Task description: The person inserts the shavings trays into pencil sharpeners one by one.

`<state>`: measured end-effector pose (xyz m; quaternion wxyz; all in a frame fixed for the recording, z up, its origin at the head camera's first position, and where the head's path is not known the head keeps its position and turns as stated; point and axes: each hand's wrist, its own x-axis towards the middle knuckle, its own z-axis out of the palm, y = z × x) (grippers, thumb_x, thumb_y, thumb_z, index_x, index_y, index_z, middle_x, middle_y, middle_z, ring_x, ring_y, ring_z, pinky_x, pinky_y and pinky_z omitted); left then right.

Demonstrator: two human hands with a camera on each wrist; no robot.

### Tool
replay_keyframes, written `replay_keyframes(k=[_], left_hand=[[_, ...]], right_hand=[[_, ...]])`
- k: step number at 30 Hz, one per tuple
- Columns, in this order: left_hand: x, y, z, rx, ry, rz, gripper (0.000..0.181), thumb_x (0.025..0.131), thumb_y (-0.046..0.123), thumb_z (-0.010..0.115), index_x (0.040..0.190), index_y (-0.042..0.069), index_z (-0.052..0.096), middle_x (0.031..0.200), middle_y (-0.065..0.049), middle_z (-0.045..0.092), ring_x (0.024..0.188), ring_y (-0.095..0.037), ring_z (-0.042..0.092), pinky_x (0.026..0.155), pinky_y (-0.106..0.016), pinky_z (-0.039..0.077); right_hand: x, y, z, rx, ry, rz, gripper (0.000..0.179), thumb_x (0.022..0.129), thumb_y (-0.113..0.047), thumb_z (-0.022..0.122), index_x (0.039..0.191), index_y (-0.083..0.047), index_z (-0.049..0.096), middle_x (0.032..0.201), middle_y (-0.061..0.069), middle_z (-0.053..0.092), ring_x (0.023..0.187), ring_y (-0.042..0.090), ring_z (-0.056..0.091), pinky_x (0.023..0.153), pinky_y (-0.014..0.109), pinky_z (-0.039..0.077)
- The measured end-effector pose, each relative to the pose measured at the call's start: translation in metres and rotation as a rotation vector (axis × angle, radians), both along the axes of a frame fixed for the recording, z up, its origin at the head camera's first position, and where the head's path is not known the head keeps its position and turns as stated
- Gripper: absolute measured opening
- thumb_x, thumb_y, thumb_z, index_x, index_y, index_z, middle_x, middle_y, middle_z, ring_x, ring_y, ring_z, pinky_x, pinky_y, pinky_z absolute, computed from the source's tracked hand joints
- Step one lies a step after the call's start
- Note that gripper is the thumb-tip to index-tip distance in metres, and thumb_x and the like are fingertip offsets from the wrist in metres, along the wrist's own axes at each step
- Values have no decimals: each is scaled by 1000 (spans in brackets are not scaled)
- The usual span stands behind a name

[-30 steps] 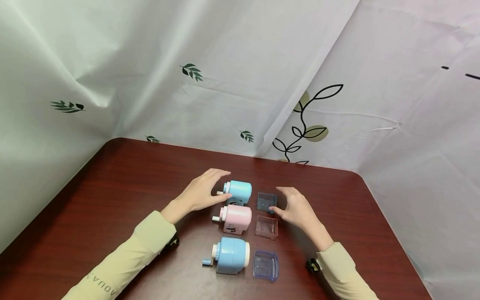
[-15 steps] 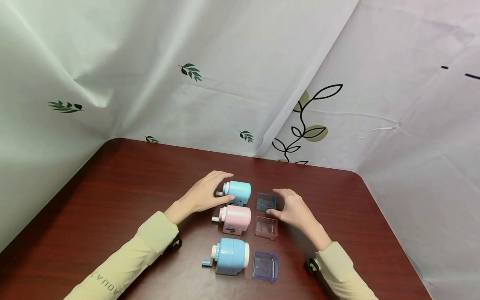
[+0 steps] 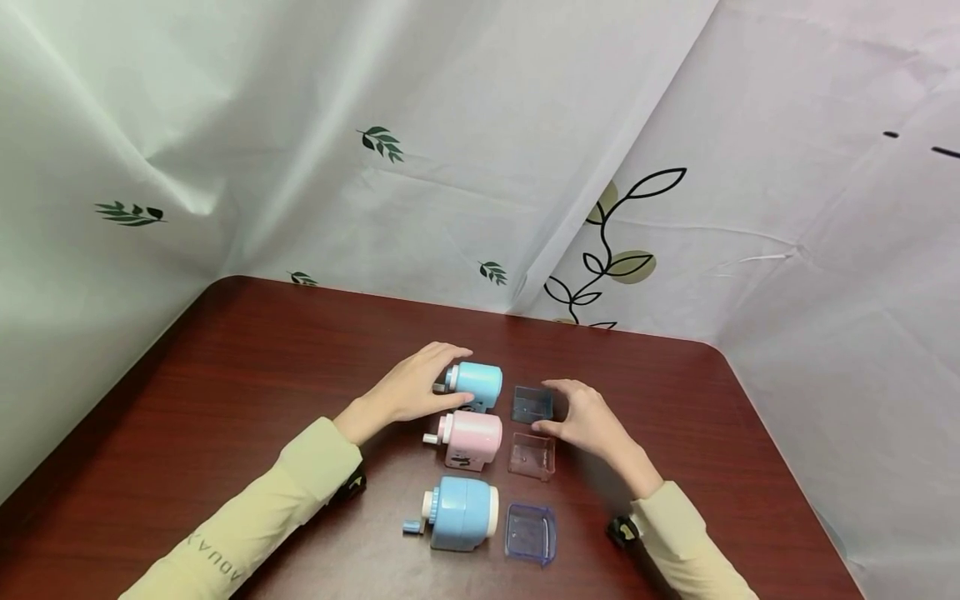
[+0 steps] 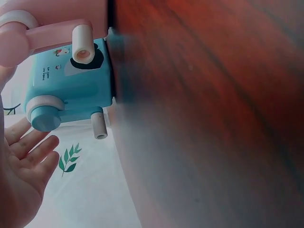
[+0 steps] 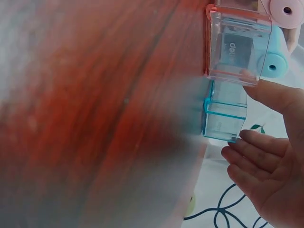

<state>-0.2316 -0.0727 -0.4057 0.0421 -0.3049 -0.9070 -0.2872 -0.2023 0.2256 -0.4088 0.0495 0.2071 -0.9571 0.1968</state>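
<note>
In the head view a turquoise pencil sharpener point(image 3: 480, 383) with a side crank stands farthest back. My left hand point(image 3: 416, 385) reaches around it, thumb on the near side and fingers beyond it. The left wrist view shows those fingers loosely extended past its crank end, apart from it. A clear teal shavings drawer point(image 3: 532, 403) lies right of the sharpener. Around that drawer's right end is my right hand point(image 3: 588, 419), thumb near one corner and fingers near the other. In the right wrist view the fingers look relaxed; whether they touch the drawer I cannot tell.
A pink pencil sharpener point(image 3: 474, 439) and a larger blue pencil sharpener point(image 3: 461, 512) stand nearer me in the same row. Beside them lie a clear pink drawer point(image 3: 532, 456) and a clear blue-violet drawer point(image 3: 531, 533). A white curtain point(image 3: 420, 217) hangs behind the brown table point(image 3: 300, 333).
My left hand has moved slightly right, farther around the turquoise sharpener. The right hand has shifted a little left, closer around the teal drawer. The sharpeners and drawers have stayed in place.
</note>
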Motion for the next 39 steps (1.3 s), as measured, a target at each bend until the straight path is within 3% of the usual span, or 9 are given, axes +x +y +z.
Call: replay_keyframes(k=[8, 16, 26, 33, 39], left_hand=[[-5, 3, 1, -30, -29, -8, 68, 82, 54, 66, 138, 18, 49, 132, -4, 54, 118, -18, 50, 97, -42, 46], [-8, 7, -1, -29, -14, -38, 66, 83, 51, 68, 136, 15, 51, 126, -4, 57, 109, -17, 52, 91, -40, 48], [-9, 11, -3, -19, -3, -65, 61, 83, 48, 69, 133, 17, 52, 123, -4, 59, 105, -17, 54, 88, -39, 48], [-13, 11, -6, -12, -20, -77, 60, 82, 45, 71, 132, 17, 53, 123, -4, 59, 104, -17, 56, 88, -38, 49], [-13, 13, -6, -5, -23, -88, 59, 83, 43, 71, 131, 16, 54, 123, -5, 60, 104, -18, 57, 87, -37, 50]], right_hand=[[-4, 2, -1, -4, -16, 11, 66, 70, -31, 84, 124, -1, 61, 122, 15, 64, 115, 33, 59, 94, 49, 47], [-4, 2, -1, -7, -51, 12, 65, 71, -30, 84, 124, -1, 60, 122, 16, 64, 113, 32, 61, 92, 48, 49], [-6, 2, -2, -10, -53, 20, 63, 70, -29, 84, 122, -2, 61, 118, 15, 66, 102, 26, 64, 84, 44, 51], [-7, 2, -3, -16, -75, 17, 60, 71, -28, 84, 121, -2, 62, 113, 12, 68, 83, 16, 58, 72, 33, 47], [-9, 3, -4, -17, -79, 18, 58, 72, -28, 83, 121, -4, 63, 111, 11, 68, 81, 14, 57, 70, 31, 46]])
